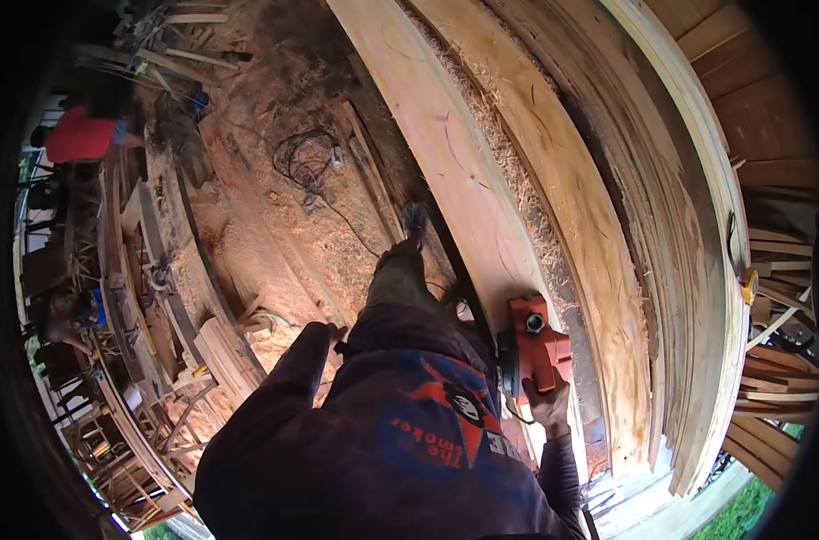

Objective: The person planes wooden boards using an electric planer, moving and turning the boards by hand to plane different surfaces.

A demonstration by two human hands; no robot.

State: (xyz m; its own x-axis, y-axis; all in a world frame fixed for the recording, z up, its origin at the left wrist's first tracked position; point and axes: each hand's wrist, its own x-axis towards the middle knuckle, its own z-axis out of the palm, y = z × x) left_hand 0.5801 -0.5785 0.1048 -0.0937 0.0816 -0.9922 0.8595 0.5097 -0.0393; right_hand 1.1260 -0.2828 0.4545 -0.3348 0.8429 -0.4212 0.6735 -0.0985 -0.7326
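Right hand: we see one right hand (pixel 550 407), its fingers wrapped around the near end of one planer (pixel 537 344).
Planer: we count one, red, with one round knob (pixel 535 321) on top; it rests on the near plank (pixel 450 148).
Left hand: we catch only a sliver of one left hand (pixel 337 332) at the end of its sleeve (pixel 292 369), left of the planer and well apart from it; we cannot tell whether its fingers are wide, narrow or holding anything.
Shirt: one dark shirt (pixel 364 450), left of the planer, with one red star shape and some lettering on it.
Planks: we count two wide ones side by side, the near plank under the planer and the far plank (pixel 567 202) right of it, with shavings (pixel 508 153) between them.
Shoe: we make out one dark shoe (pixel 415 220), ahead and left of the planer, just beside the near plank.
Stack: one stack (pixel 670 198) of boards, right of the planer past the far plank; we cannot count its layers.
Yellow item: one (pixel 749 286), right of the planer at the stack's outer edge, too small for us to name.
Cord: one dark tangle (pixel 303 162) on the floor, farther ahead and left of the planer; one pale box (pixel 337 157) lies just beside it.
Co-worker: we see one person in a red top (pixel 79 135), far left of the planer.
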